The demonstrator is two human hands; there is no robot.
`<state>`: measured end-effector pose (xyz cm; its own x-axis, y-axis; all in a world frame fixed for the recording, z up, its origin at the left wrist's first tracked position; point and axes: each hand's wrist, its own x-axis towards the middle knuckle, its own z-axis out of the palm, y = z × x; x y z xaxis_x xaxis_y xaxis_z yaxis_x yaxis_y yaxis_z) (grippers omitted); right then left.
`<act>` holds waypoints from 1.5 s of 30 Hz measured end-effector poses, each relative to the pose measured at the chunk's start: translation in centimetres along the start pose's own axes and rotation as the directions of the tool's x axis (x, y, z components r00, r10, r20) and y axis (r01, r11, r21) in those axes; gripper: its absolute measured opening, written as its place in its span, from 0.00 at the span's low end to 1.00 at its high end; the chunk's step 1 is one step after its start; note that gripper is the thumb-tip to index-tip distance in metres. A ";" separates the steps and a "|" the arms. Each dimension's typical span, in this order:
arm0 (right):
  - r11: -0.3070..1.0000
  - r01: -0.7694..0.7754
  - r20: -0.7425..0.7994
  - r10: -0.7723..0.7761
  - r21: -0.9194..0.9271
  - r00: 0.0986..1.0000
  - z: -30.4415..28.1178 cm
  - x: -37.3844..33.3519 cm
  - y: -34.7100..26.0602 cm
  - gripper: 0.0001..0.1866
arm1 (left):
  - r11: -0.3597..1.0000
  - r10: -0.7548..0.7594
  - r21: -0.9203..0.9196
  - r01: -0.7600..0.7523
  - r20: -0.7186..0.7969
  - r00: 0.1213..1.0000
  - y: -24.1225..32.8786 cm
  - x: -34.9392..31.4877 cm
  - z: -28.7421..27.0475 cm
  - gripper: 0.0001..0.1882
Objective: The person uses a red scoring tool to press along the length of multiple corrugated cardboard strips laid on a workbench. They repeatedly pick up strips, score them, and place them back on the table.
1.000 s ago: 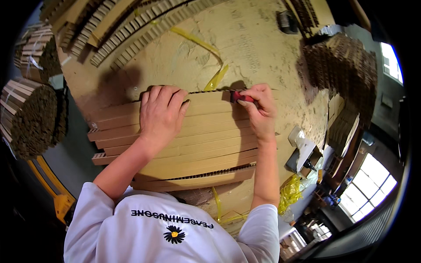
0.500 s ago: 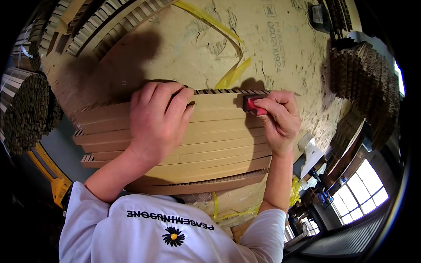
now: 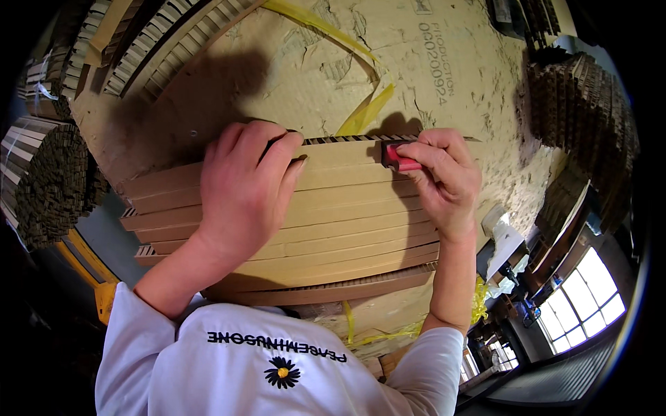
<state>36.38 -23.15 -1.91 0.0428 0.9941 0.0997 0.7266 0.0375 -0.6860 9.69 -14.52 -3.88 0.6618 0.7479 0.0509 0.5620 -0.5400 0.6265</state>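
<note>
Long brown cardboard strips (image 3: pixel 347 215) lie side by side in front of me, with ribbed cores showing at some edges. My left hand (image 3: pixel 246 180) bends its fingers over the farthest strip (image 3: pixel 340 156), gripping it near the middle. Between the thumb and fingers of my right hand (image 3: pixel 447 180) is a small red-and-black tool (image 3: pixel 406 161). Its dark end touches or nearly touches that strip's far edge, toward the right. My fingers hide part of the tool, so its exact kind does not show.
Beneath the strips is a worn, torn tan board (image 3: pixel 298 83), crossed by a yellow strap (image 3: pixel 371 107). Ribbed cardboard pieces (image 3: pixel 198 38) lie at the far left. Cardboard bundles stand at left (image 3: pixel 52 187) and right (image 3: pixel 583 118). A yellow metal frame (image 3: pixel 87 263) is at lower left.
The whole view has shifted slightly. Both hands keep their grips, and the red-and-black tool sits a touch farther left along the strip's edge.
</note>
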 end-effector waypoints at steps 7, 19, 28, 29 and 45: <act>0.999 -0.026 -0.017 0.027 0.040 0.999 0.2 -0.1 0.2 0.15 | 0.978 0.043 -0.204 -0.035 0.036 0.998 0.1 2.1 0.4 0.09; 0.996 -0.033 -0.008 0.033 0.088 0.999 0.5 -0.3 0.6 0.17 | 0.962 0.017 -0.273 0.005 0.078 0.997 0.0 3.2 0.9 0.08; 0.998 -0.006 0.002 0.006 0.066 1.000 0.4 0.0 0.5 0.16 | 0.956 0.026 -0.293 0.021 0.156 0.987 -0.1 4.1 0.7 0.07; 0.997 -0.015 -0.002 0.015 0.079 1.000 0.5 -0.1 0.5 0.16 | 0.954 0.032 -0.298 0.018 0.163 0.986 -0.1 4.2 0.7 0.07; 0.974 -0.098 -0.151 0.130 0.202 0.980 -0.3 -5.3 -0.8 0.15 | 0.922 0.043 -0.387 0.029 0.177 0.983 -0.6 4.0 0.9 0.07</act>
<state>35.82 -28.46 -1.68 0.2396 0.9637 0.1175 0.5650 -0.0400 -0.8241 12.41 -11.57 -4.74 0.7629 0.6436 -0.0608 0.3455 -0.3265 0.8798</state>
